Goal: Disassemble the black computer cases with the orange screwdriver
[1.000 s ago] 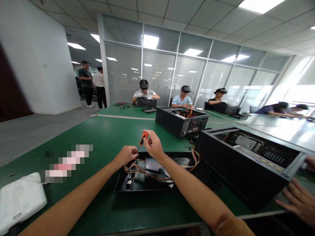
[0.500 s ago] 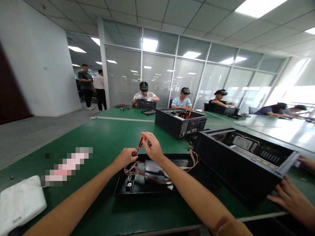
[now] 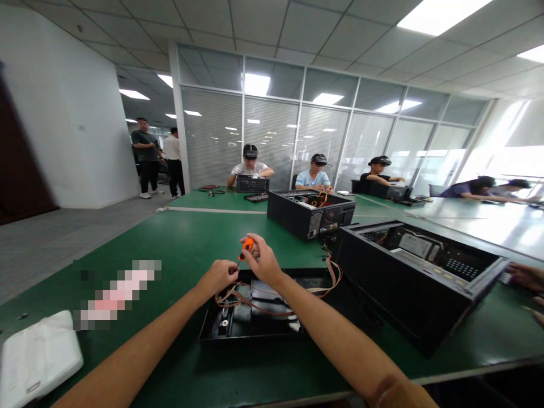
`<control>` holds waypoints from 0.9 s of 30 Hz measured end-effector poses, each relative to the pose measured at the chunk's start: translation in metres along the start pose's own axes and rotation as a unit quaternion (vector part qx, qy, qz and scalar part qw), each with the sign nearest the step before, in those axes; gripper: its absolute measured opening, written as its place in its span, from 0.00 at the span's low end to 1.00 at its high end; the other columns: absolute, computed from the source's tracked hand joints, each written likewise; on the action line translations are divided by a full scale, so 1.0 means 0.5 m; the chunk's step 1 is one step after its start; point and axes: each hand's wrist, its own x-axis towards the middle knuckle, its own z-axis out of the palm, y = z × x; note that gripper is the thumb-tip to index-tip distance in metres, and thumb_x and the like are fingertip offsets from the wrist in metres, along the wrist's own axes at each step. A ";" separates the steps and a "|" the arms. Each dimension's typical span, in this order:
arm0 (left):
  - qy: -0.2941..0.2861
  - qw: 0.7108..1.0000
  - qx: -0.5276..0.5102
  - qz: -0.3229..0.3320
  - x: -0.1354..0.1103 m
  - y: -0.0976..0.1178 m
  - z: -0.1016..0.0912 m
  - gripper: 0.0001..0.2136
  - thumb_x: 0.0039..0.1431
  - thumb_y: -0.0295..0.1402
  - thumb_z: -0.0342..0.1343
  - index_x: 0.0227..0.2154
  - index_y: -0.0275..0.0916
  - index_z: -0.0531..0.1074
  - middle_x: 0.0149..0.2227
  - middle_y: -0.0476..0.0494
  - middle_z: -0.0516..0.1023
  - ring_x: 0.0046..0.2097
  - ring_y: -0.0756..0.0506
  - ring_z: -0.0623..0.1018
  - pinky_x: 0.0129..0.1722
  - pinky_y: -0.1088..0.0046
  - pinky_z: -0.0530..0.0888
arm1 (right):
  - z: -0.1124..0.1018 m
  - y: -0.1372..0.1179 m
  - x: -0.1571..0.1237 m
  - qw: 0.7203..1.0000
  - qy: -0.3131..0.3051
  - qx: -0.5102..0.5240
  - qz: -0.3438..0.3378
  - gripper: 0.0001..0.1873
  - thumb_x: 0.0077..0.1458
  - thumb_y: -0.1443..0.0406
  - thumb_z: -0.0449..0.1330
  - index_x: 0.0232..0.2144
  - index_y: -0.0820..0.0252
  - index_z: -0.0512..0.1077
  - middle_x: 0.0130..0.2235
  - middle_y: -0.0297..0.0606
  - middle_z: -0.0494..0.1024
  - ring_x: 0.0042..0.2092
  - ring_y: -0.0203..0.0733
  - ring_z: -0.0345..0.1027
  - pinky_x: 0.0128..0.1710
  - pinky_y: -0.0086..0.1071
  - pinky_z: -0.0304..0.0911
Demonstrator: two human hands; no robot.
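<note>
My right hand [image 3: 264,262] is closed round the orange handle of a small screwdriver [image 3: 245,248], held over the far edge of a flat black computer panel [image 3: 259,331] on the green table [image 3: 178,238]. My left hand [image 3: 217,276] is pinched near the screwdriver's tip, at a bundle of orange and red wires [image 3: 272,303] that runs across the panel. What the left fingers hold is too small to name.
A black open computer case [image 3: 419,272] lies right of the panel, a second case [image 3: 310,212] behind it. Another person's hand [image 3: 527,277] rests at the right case's end. A white cloth [image 3: 36,357] lies at the near left. Several people sit at the far side.
The view has tilted up slightly. My hands stay together at the panel's far edge. The other person's hands at the right have drawn back toward the frame edge.
</note>
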 end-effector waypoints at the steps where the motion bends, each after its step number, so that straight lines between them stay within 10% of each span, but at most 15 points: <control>1: -0.001 1.000 0.000 0.000 0.000 -0.001 0.000 0.10 0.49 0.31 0.47 0.23 0.36 0.72 0.22 0.48 0.72 0.24 0.52 0.68 0.27 0.78 0.60 | -0.001 -0.002 0.000 1.000 -0.003 -0.006 -0.001 0.22 0.53 0.67 0.51 0.51 0.60 0.54 0.44 0.41 0.70 0.30 0.30 0.65 0.31 0.26 0.63; 27: -0.018 1.000 0.016 -0.012 0.005 0.003 0.001 0.08 0.49 0.31 0.49 0.21 0.36 0.70 0.22 0.47 0.72 0.25 0.51 0.70 0.26 0.78 0.61 | -0.013 -0.017 0.005 0.996 0.009 -0.073 -0.058 0.15 0.55 0.69 0.49 0.45 0.57 0.65 0.44 0.42 0.66 0.35 0.33 0.63 0.35 0.29 0.64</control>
